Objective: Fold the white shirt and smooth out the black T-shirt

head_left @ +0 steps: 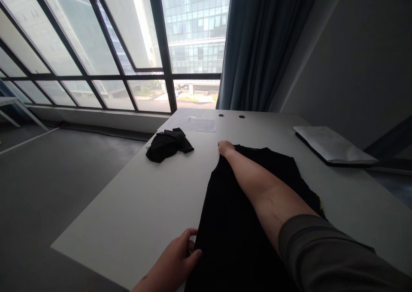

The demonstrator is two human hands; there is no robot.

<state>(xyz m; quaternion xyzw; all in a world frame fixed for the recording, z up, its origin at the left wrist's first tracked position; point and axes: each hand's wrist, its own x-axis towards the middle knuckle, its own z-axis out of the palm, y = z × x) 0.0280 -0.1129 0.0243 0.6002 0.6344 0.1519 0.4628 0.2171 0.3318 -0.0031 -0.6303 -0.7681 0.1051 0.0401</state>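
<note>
A black garment [231, 215], which looks like a T-shirt, lies spread on the white table with its neckline toward the far side. My right hand [225, 148] reaches across it and is closed on its far left corner, near the shoulder. Lower down, my left hand [180, 257] pinches the garment's left edge between thumb and fingers. My right forearm hides part of the cloth's middle and right side. A small yellow patch shows on its right edge.
On the white table [138, 215], a crumpled black cloth [167, 145] lies at the left edge. Printed papers [201, 124] lie behind it. A flat white and black stack [331, 145] sits at the right. Windows and a blue curtain [254, 47] stand beyond.
</note>
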